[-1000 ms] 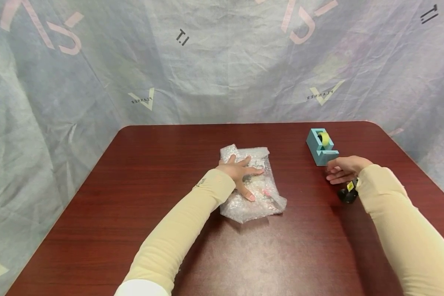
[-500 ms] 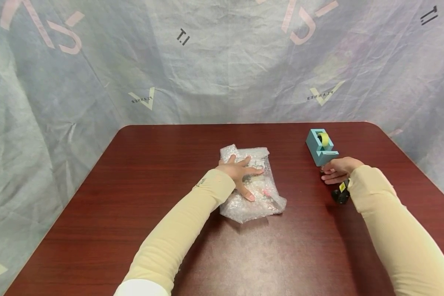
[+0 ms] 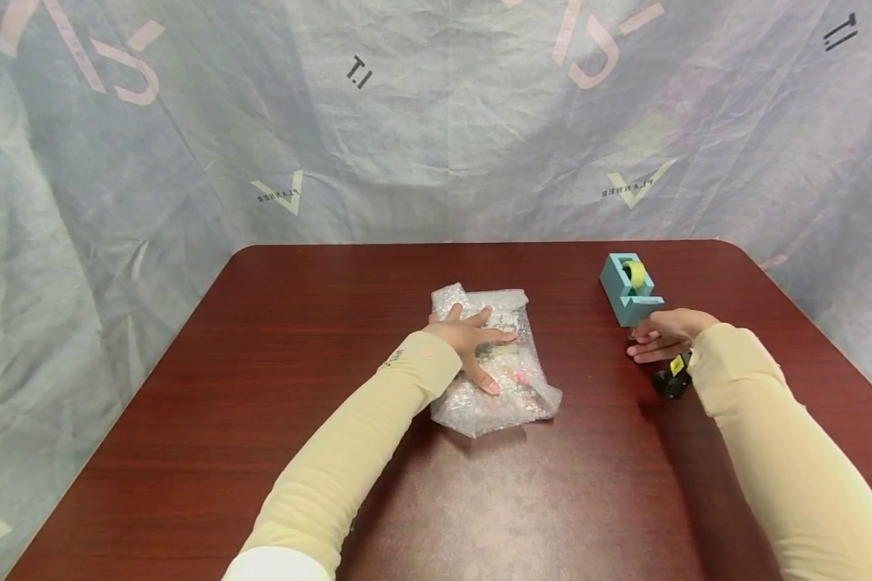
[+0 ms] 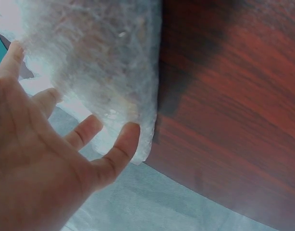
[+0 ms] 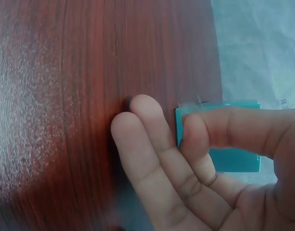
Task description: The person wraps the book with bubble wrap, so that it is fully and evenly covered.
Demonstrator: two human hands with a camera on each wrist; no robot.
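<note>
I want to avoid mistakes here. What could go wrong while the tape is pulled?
The right hand pinches the tape end at the dispenser, which nothing holds down; it may slide or tip. The left hand only presses flat on the bubble wrap bundle, so the wrap may spring open.

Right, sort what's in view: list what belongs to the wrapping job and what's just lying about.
In the job:
- bubble-wrap parcel, pressed flat by the left hand
- teal tape dispenser, with the right hand pinching at its front edge, apparently on the tape end

Just there:
- table, which bears everything
- grey backdrop cloth behind it
</note>
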